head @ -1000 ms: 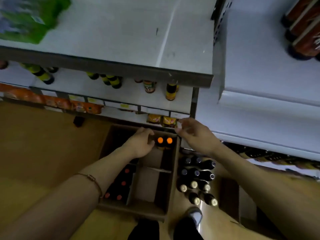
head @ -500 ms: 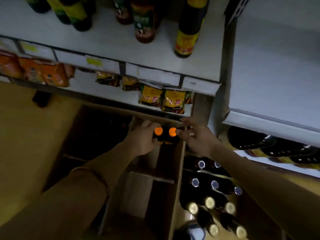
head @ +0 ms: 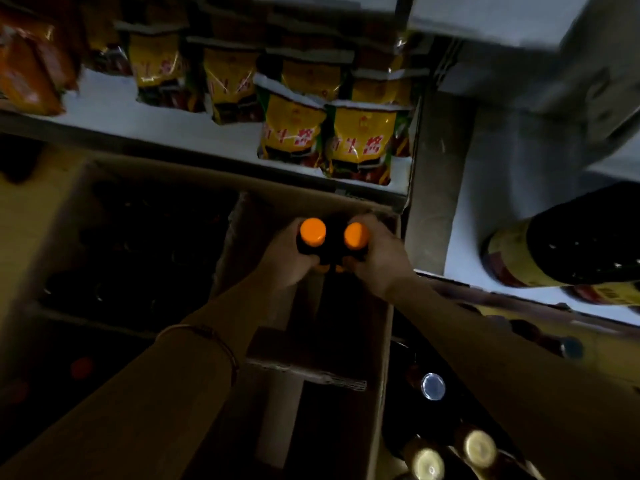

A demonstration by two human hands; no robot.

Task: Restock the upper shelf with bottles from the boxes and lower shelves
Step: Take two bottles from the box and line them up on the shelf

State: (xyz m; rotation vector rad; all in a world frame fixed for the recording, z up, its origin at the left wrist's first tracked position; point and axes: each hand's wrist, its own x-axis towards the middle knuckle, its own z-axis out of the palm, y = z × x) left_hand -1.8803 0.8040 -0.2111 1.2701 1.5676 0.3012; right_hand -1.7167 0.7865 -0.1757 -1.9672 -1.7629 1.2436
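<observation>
Both hands now closing on orange-capped bottles: left hand point(head: 289, 261) gripping left bottle point(head: 311, 235), right hand point(head: 375, 258) gripping right bottle point(head: 356, 237), standing in cardboard box point(head: 386, 341) below packet shelf point(head: 166, 128). Lift toward upper shelf likely following.

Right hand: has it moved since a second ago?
Yes. The right hand has left the shelf edge and dropped into the cardboard box, where it now grips an orange-capped bottle.

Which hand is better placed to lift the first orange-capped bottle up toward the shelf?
Neither clearly. The left hand grips the left orange-capped bottle and the right hand grips the right one, both at the far end of the cardboard box. Probably both lift together.
</observation>
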